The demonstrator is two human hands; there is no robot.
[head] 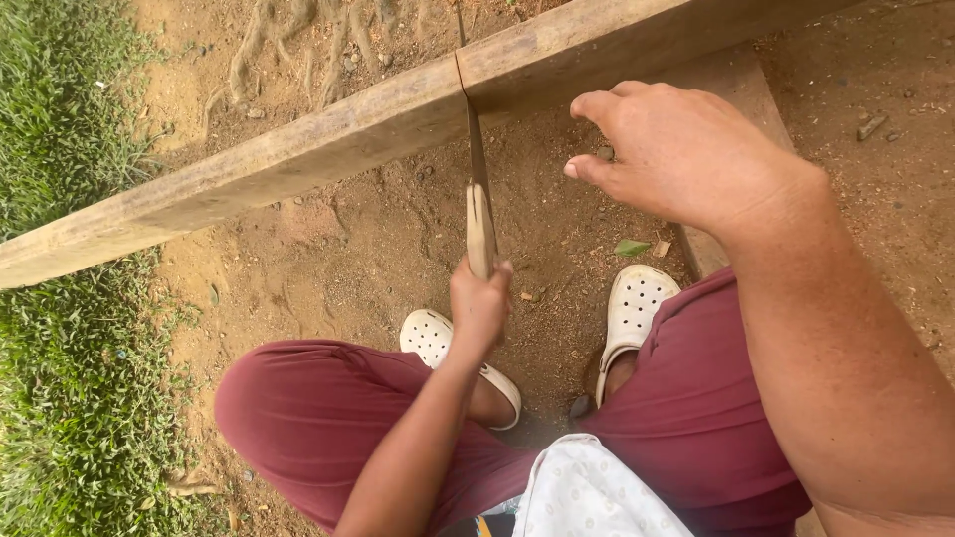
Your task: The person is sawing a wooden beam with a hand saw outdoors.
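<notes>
Over bare dirt, left hand (478,303) grips a saw (478,204) cutting the plank (298,149); right hand (676,154) hovers open, empty

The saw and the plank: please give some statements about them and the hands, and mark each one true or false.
1. The left hand grips the wooden handle of the saw. True.
2. The saw blade is in a cut in the wooden plank. True.
3. The right hand grips the saw. False: it is open above the ground, holding nothing.
4. The plank lies on a workbench. False: it is over bare soil, beside grass.
5. The person wears white clogs. True.
</notes>
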